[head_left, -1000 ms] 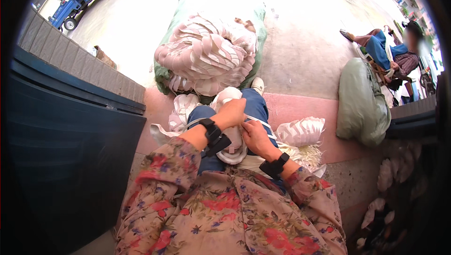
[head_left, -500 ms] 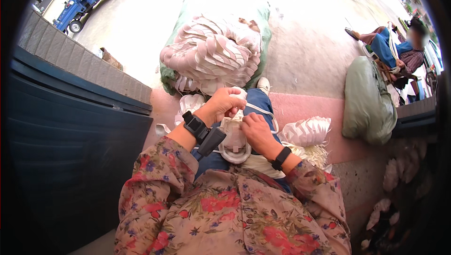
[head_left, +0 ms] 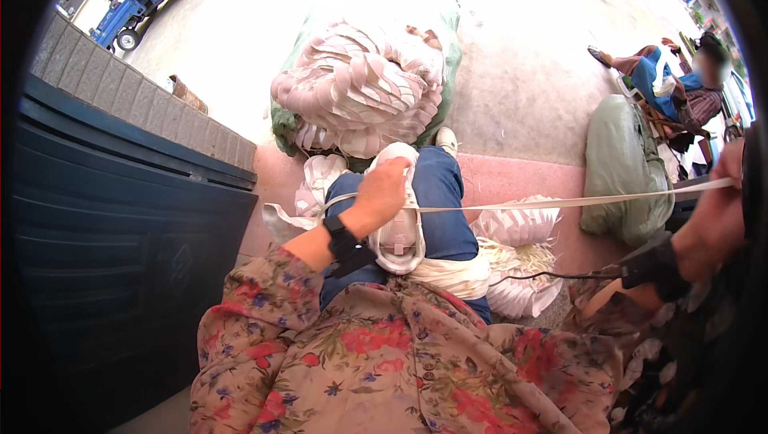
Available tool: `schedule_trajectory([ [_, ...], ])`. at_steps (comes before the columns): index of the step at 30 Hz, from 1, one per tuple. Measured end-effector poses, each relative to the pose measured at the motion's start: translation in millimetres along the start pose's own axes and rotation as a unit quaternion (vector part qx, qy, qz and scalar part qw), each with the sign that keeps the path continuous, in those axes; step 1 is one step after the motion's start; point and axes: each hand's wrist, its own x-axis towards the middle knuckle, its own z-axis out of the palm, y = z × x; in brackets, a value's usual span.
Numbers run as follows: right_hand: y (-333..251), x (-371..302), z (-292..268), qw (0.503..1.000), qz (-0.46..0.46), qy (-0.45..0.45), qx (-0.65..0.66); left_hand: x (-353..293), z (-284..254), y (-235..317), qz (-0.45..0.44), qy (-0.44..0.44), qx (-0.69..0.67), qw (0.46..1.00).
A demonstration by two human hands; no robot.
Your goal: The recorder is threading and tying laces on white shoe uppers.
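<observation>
A white shoe upper (head_left: 398,244) lies lengthwise on my lap, its rounded end toward me. My left hand (head_left: 382,194) is closed on the upper around its lacing area. From there a flat white shoelace (head_left: 552,203) stretches taut to the right. Far out at the right edge, my right hand (head_left: 716,206) grips the lace's end, blurred and partly in shadow. A bundle of cream laces (head_left: 450,276) rests across my right thigh.
A green sack (head_left: 448,58) ahead bulges with stacked white uppers (head_left: 352,86). More uppers lie by my left leg (head_left: 276,222) and right leg (head_left: 518,222). A full green sack (head_left: 624,170) stands right, near a seated person (head_left: 680,90). A dark blue door (head_left: 128,250) borders the left.
My right hand has swung from beside the upper far out to the right, drawing the lace straight. My left hand has shifted down onto the upper.
</observation>
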Motion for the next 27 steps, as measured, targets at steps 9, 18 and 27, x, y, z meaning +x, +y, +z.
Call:
schedule_trajectory([
  [9,190.9,-221.3,78.5,0.785,0.556,-0.194,-0.191,-34.9,-55.6,-1.0,-0.259,-0.215,-0.172,0.926],
  [18,230.3,-288.5,138.2,0.748,0.260,-0.375,-0.482,-35.8,-73.8,-0.7,-0.444,-0.257,-0.308,0.801],
  [27,241.5,-282.2,127.5,0.693,0.250,-0.491,-0.465,-23.9,-82.9,0.8,-0.565,-0.143,-0.549,0.599],
])
